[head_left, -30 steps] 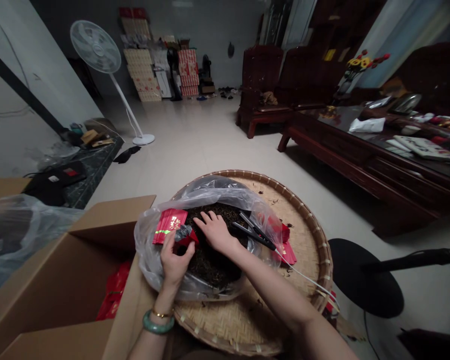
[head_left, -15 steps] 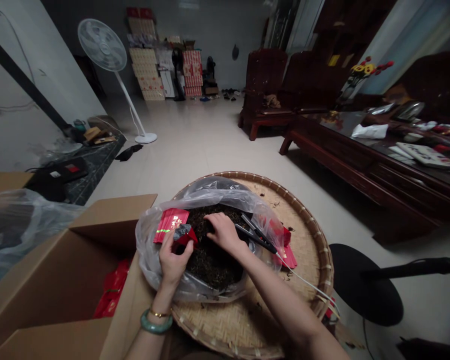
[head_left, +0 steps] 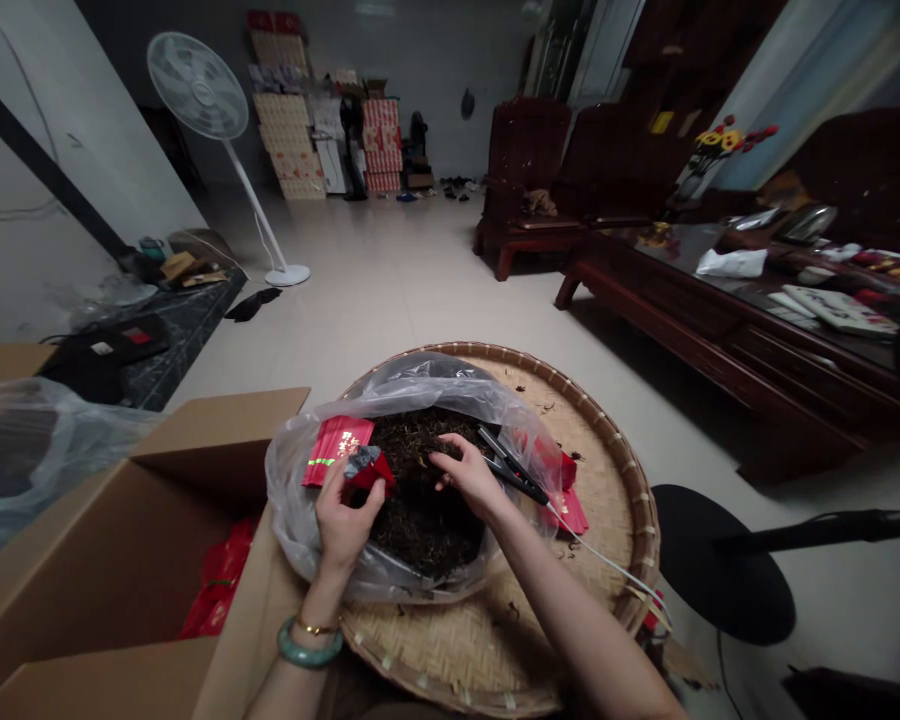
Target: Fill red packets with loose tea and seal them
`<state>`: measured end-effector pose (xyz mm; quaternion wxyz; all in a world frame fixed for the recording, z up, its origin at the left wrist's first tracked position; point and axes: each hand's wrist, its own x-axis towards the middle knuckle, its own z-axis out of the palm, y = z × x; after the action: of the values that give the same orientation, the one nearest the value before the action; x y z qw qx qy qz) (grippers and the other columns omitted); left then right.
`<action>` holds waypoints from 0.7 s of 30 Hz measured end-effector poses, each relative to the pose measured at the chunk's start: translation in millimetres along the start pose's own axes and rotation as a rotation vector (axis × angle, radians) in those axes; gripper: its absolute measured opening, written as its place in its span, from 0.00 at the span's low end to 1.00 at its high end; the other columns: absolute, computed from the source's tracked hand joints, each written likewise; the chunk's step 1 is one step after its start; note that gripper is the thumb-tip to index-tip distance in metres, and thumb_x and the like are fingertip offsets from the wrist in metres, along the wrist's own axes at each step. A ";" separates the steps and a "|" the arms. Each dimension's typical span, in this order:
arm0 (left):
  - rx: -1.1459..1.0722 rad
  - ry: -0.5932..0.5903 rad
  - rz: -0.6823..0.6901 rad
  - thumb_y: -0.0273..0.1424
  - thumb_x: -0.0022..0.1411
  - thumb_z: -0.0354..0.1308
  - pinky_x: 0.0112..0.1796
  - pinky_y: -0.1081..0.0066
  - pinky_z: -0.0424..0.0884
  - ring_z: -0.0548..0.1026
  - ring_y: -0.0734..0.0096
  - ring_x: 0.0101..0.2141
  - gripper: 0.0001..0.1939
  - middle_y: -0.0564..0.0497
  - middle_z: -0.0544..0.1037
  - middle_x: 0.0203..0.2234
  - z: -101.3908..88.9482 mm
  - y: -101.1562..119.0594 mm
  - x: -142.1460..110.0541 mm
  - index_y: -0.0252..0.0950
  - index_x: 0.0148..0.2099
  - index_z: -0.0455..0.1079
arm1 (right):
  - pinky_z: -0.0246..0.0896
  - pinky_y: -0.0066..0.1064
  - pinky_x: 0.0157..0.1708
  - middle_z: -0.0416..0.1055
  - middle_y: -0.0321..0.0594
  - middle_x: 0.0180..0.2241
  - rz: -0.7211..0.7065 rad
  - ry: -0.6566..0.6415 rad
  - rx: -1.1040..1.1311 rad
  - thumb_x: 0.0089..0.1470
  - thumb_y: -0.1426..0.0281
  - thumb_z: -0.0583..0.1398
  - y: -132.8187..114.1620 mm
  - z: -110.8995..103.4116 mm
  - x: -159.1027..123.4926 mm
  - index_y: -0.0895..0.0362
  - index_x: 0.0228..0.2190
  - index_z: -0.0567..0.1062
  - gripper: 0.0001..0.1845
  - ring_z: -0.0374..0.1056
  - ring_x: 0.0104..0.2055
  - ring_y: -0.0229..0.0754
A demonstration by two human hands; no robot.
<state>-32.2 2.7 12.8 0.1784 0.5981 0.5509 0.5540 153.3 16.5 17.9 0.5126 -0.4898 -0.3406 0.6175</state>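
While the left hand [head_left: 343,522] pinches a small red packet [head_left: 379,472] between thumb and fingers, the right hand [head_left: 474,478], half curled beside it, seems to be gathering dark leaves [head_left: 429,545]

Whether it has hold of any, I cannot tell; a light pinch seems called for. Under both hands lie an open plastic bag [head_left: 292,500] and a round woven tray [head_left: 604,480]; right of the right hand, a black tool [head_left: 526,486]; beyond, pale floor [head_left: 382,270] and a white fan [head_left: 199,88]

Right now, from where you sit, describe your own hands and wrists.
My left hand is ungloved, with a thick, rounded green bangle and a thin gold-coloured bracelet above it, nearer the hand. My right hand is ungloved, with no jewellery visible. No sleeves show.
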 end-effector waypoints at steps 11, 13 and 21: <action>0.006 -0.020 0.050 0.37 0.51 0.61 0.43 0.63 0.72 0.75 0.61 0.38 0.17 0.45 0.75 0.36 3.1 -4.5 -3.2 0.31 0.41 0.71 | 0.70 0.36 0.32 0.73 0.43 0.27 0.414 -0.019 0.845 0.49 0.68 0.60 1.5 2.1 -8.4 0.62 0.30 0.73 0.08 0.72 0.32 0.44; 0.017 -0.018 0.070 0.36 0.51 0.61 0.42 0.63 0.73 0.75 0.61 0.38 0.17 0.45 0.75 0.36 2.9 -3.4 -3.2 0.31 0.40 0.71 | 0.70 0.35 0.31 0.73 0.42 0.25 0.423 0.015 0.912 0.52 0.68 0.58 3.7 3.9 -6.7 0.61 0.29 0.73 0.07 0.71 0.30 0.41; 0.042 -0.023 0.150 0.33 0.52 0.60 0.40 0.65 0.74 0.74 0.64 0.37 0.13 0.47 0.75 0.35 2.9 -0.7 -3.6 0.32 0.40 0.71 | 0.62 0.20 0.18 0.70 0.44 0.27 0.454 -0.093 1.095 0.54 0.65 0.55 7.9 4.5 -4.8 0.60 0.25 0.70 0.12 0.65 0.26 0.35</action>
<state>-29.2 0.9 9.6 0.1298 0.6478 0.5139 0.5472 146.6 10.3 13.2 0.5303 -0.1870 0.1186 0.8184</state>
